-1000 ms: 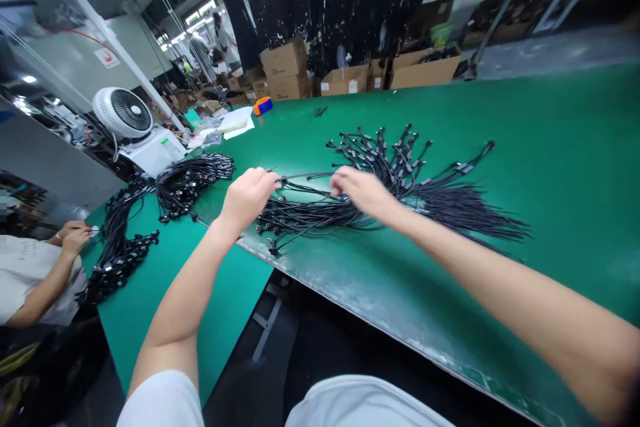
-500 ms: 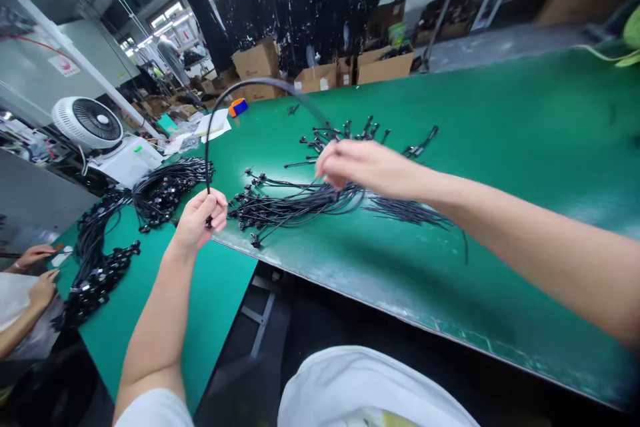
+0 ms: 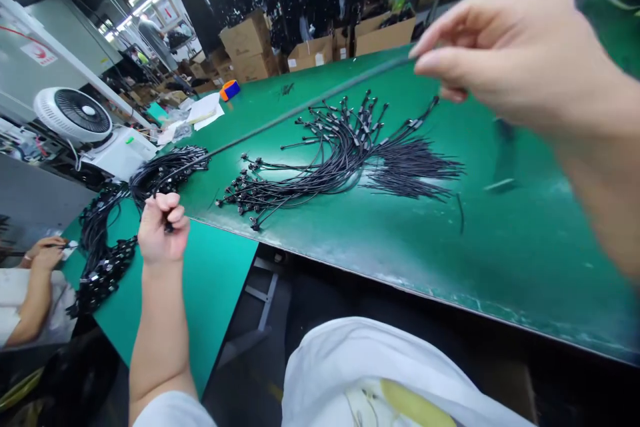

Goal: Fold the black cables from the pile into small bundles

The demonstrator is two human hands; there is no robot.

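Observation:
A black cable is stretched in a nearly straight slanting line between my two hands. My left hand is closed round its near end, over the left green table. Raised at the upper right, my right hand pinches the cable between thumb and fingertips. Beneath the cable lies a loose bundle of black cables, with small connectors at its ends. Beside that bundle, to its right, is a flat pile of short black tubes or wires. A single short black piece lies apart.
More black cable bundles lie at the left, near a co-worker's hands. A white fan, papers and an orange-and-blue tape roll stand farther back. Cardboard boxes line the green table's far side.
My right hand has moved up and to the right, pulling the curved cable straight. My left hand has shifted slightly left and stays closed on the cable.

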